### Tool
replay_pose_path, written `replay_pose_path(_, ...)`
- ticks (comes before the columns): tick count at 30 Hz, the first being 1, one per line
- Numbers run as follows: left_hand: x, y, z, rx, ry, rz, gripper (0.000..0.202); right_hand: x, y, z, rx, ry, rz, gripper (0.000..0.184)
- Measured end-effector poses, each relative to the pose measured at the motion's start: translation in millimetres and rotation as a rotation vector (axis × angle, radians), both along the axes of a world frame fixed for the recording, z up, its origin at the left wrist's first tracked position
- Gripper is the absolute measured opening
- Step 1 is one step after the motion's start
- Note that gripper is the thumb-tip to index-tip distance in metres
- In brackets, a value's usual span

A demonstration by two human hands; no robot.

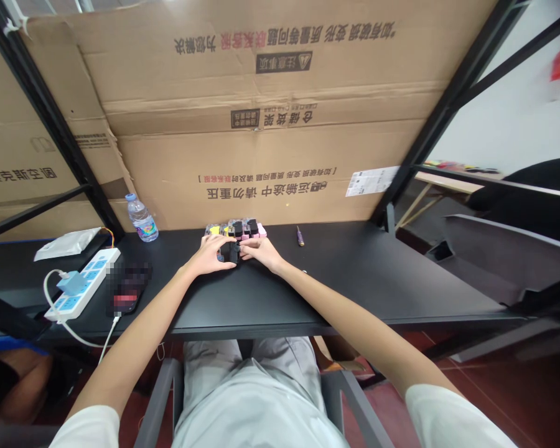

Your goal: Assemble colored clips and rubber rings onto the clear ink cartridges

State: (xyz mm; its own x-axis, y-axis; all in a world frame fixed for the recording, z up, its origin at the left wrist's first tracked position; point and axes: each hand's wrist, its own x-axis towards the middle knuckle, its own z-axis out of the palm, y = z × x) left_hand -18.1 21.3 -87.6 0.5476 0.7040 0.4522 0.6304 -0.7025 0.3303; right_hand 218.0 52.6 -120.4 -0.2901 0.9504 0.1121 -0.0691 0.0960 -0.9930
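Note:
Low over the black table, my left hand (210, 256) wraps thumb and fingers around a small black boxy object (234, 251), its kind too small to tell. From the other side, my right hand (264, 253) pinches at the object's right edge; whether a small part sits between those fingertips cannot be made out. Just behind my hands stands a row of small boxy items in clear, yellow, black and pink (236, 228), partly covered by my fingers. A small screwdriver with a purple handle (300, 236) lies to the right of them.
A water bottle (142, 218) stands at the back left. Nearer lie a white power strip (86, 285) with a plugged-in charger and a phone (129, 289) on a cable. Cardboard (270, 146) walls off the table's back, between black metal posts. A person's arm (25, 386) shows at lower left.

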Motion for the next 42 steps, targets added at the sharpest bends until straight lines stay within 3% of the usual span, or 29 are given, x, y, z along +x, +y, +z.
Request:
replay_pose_path(9,4,1,-4.5,0.003,-0.006,-0.032,0.07,0,2,-4.7,0.06,0.013,-0.018,0.041)
replay_pose_path(24,5,-3,-0.4,-0.019,-0.001,-0.038,0.075,7,1,4.9,0.153,-0.083,0.055,0.036)
replay_pose_path(35,7,-6,6.0,-0.005,-0.008,0.011,0.07,8,-2,9.7,0.043,0.012,0.066,0.034)
replay_pose_path(42,6,-7,5.9,-0.007,0.022,0.026,0.075,3,-7,7.5,0.133,-0.108,0.119,0.053)
